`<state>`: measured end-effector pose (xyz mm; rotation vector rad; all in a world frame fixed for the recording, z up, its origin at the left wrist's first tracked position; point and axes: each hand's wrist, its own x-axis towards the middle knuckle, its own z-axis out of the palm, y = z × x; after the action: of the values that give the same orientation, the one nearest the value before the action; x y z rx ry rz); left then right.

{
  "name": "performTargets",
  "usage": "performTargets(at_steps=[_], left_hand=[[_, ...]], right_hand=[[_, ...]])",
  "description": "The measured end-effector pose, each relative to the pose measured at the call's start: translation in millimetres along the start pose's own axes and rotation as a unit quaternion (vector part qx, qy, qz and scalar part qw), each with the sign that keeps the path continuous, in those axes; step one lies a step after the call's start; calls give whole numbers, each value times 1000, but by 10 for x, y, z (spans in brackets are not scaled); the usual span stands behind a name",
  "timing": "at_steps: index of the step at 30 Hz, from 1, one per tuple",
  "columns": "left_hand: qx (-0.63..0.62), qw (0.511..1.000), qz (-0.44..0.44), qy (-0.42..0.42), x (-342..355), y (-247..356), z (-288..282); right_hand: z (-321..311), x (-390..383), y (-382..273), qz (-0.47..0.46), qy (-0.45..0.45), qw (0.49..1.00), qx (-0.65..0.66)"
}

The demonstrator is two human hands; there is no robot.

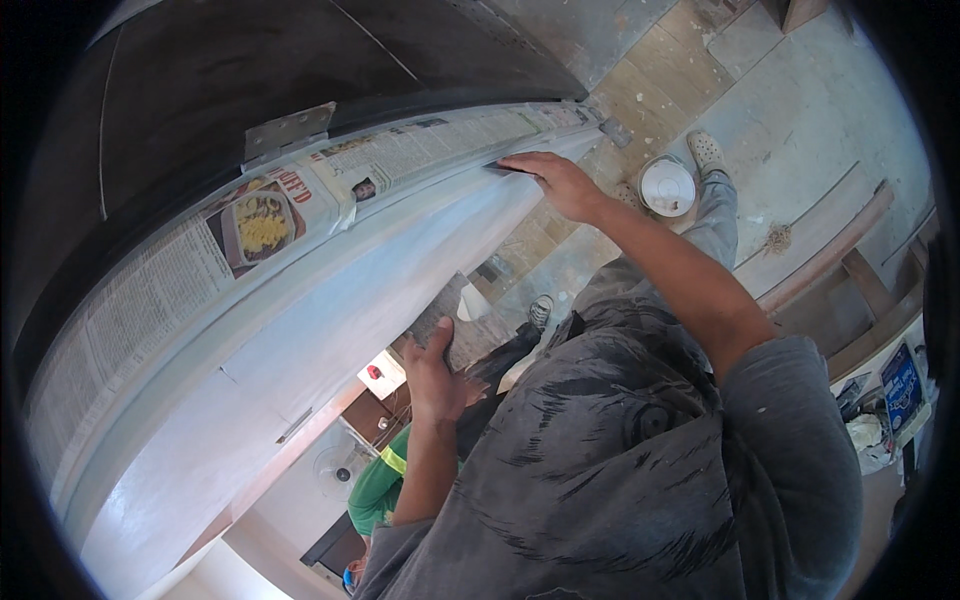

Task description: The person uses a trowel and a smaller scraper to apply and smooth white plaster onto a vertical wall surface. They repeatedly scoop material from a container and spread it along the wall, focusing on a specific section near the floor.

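Pinching a thin dark flat tool (514, 168) in the right hand (566, 188), up against the long white plastered beam (360, 275), near its upper-right end. Gripping a grey rectangular board (480, 335) in the left hand (430, 388), off the beam's lower-right side. Note the beam's long axis btw: lower left to upper right, so definitely closer with the right.

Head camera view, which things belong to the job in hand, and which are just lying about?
In use:
- thin dark tool, in the right hand, against the pale surface
- grey board with a white patch, in the left hand
- newspaper along the ledge
- white bucket, perhaps

Apparently lying about:
- blue-fronted package, far right
- wooden strip on the floor
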<state>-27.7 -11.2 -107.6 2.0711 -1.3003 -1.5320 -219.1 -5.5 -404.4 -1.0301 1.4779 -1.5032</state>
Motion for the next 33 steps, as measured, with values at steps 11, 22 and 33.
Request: performTargets(at_steps=[11,22,33], left_hand=[[150,987,57,-20,93,-159,-187],[114,992,57,-9,132,-112,-101],[57,998,-20,17,81,26,20]], right_hand=[[169,-26,-40,0,8,999,-38],[-117,-325,-21,41,-44,998,-32],[-4,-38,192,22,31,999,-23]])
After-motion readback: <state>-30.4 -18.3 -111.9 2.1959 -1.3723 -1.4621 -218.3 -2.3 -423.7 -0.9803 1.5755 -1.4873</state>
